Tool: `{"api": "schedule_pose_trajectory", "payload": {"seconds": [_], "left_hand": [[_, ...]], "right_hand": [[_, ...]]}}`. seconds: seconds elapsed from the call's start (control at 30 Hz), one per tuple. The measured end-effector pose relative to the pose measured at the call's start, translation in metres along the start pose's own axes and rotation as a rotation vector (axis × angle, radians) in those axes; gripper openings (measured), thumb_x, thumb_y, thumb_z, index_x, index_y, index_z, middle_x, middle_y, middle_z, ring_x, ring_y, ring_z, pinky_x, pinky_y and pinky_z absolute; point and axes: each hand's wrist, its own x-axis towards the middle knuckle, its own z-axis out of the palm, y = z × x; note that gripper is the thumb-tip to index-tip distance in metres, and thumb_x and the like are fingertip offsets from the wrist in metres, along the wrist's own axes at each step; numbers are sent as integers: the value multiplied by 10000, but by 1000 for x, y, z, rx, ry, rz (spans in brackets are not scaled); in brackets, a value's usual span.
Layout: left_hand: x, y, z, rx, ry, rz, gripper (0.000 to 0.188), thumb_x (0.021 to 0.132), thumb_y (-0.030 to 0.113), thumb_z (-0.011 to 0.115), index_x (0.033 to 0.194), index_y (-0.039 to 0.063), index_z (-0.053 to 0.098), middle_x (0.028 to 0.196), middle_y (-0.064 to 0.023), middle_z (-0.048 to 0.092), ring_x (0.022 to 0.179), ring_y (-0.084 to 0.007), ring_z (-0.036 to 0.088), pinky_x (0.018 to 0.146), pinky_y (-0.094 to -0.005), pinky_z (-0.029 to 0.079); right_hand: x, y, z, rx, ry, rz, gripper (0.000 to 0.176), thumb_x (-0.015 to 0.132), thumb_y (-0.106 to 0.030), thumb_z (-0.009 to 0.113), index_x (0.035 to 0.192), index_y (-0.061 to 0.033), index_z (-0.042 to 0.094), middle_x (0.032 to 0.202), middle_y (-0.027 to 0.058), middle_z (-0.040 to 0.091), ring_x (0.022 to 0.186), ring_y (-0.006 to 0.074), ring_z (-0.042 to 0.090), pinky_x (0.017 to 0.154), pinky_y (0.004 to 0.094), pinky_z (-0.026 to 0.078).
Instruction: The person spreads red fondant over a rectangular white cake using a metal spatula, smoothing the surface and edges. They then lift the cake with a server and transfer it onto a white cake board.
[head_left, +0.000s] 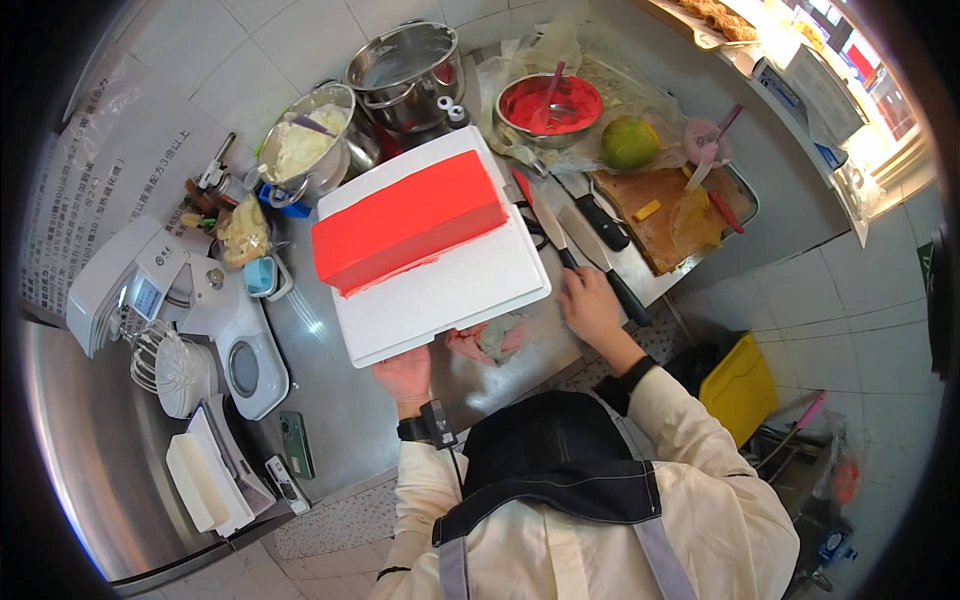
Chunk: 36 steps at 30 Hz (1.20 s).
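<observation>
A long block coated in red cream rests on a white board. My left hand is under the board's near edge, palm up, its fingers hidden beneath. To the right, my right hand has its fingers around the black handle of a palette knife with red cream on its blade. Beside that knife lies another long blade with a black handle. A further black-handled knife is close by. A crumpled, red-stained cloth lies on the counter between my hands.
Behind the board stand a steel bowl of red cream, a pot of white cream and a larger steel pot. A green mango and a brown sheet of cake are at right. A stand mixer and phone occupy the left.
</observation>
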Motion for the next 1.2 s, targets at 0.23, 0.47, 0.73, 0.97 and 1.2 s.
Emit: {"api": "schedule_pose_trajectory", "payload": {"seconds": [0.23, 0.47, 0.73, 0.97, 1.2], "left_hand": [[-16, -7, 1, 91, -34, -85, 518, 924, 377, 436, 1328, 53, 434, 1368, -115, 461, 1275, -281, 418, 1036, -478, 368], [-46, 7, -15, -26, -122, -251, 555, 937, 419, 402, 1378, 84, 370, 1406, -111, 414, 1304, -291, 374, 1063, -487, 326], [-56, 11, 5, 345, 176, -184, 682, 919, 570, 356, 1370, 58, 370, 1392, -118, 421, 1277, -309, 391, 1070, -473, 297], [-56, 2, 27, 205, 160, -1, 741, 908, 582, 400, 1380, 15, 339, 1408, -119, 409, 1268, -257, 410, 1061, -399, 320], [-61, -6, 20, 15, 48, 35, 671, 929, 505, 427, 1352, -13, 370, 1403, -134, 415, 1258, -244, 426, 1034, -372, 362]], "right_hand": [[38, 25, 36, -112, -30, 213, 421, 757, -93, 615, 1144, -10, 472, 992, 204, 529, 907, 377, 522, 768, 444, 465], [25, 25, 10, 394, -148, 426, 412, 758, -104, 613, 1119, 21, 459, 1002, 262, 567, 911, 421, 576, 794, 429, 480], [18, 63, -126, 280, 48, 365, 231, 845, -128, 596, 1058, -56, 544, 916, 179, 616, 834, 359, 616, 698, 376, 491], [127, 100, -208, -445, 76, 98, 182, 827, -145, 580, 1009, -138, 590, 802, 73, 566, 716, 274, 618, 571, 380, 477], [166, 127, -193, -597, -38, -38, 162, 812, -158, 575, 972, -155, 599, 794, 54, 574, 663, 274, 619, 538, 379, 487]]}}
